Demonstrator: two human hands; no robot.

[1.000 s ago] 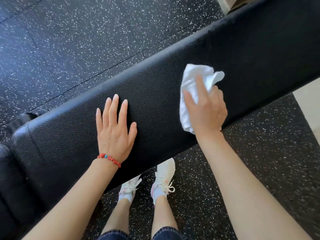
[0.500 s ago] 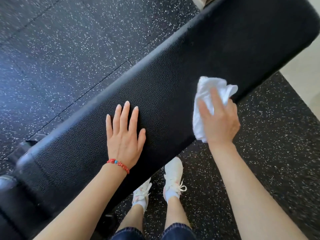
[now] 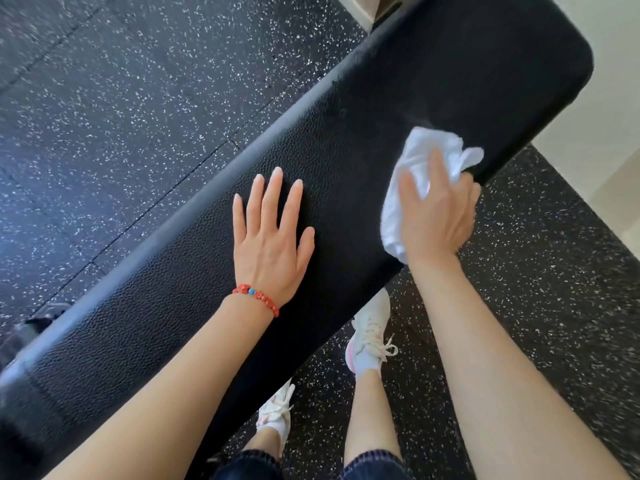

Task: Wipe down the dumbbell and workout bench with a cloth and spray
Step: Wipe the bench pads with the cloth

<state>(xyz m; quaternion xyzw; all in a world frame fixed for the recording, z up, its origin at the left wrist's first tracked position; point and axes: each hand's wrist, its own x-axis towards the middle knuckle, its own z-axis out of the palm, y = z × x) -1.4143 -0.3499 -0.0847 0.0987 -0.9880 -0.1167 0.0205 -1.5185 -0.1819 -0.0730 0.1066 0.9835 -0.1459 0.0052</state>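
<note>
A black padded workout bench point(image 3: 346, 174) runs diagonally across the frame, from the lower left corner up to a rounded end at the upper right. Its textured tabletop fills the middle of the picture.

The left hand point(image 3: 270, 244) lies flat on the tabletop at the centre of the frame, palm down, with straight fingers point(image 3: 273, 195) slightly spread and pointing toward the top of the frame; it holds nothing. A red beaded bracelet point(image 3: 258, 296) with one blue bead circles that wrist.

The right hand point(image 3: 436, 216) is at centre right, on the bench's near edge. Its fingers are curled round a bunched white cloth point(image 3: 415, 157) and press it against the padding. Folds of the cloth stick out above the hand and to its upper right, and another strip hangs below the thumb side, over the bench's edge. The hand and cloth are a little blurred.

The cloth is well apart from the left hand, with bare padding between them.

Under the bench, a dark rubber floor point(image 3: 121, 98) with white speckles covers the upper left and lower right of the frame. Two white laced sneakers point(image 3: 369, 332) stand on it just beside the bench's near edge at bottom centre, with dark denim hems at the bottom border. A pale floor point(image 3: 609, 116) shows along the right edge. No dumbbell or spray can be made out.
</note>
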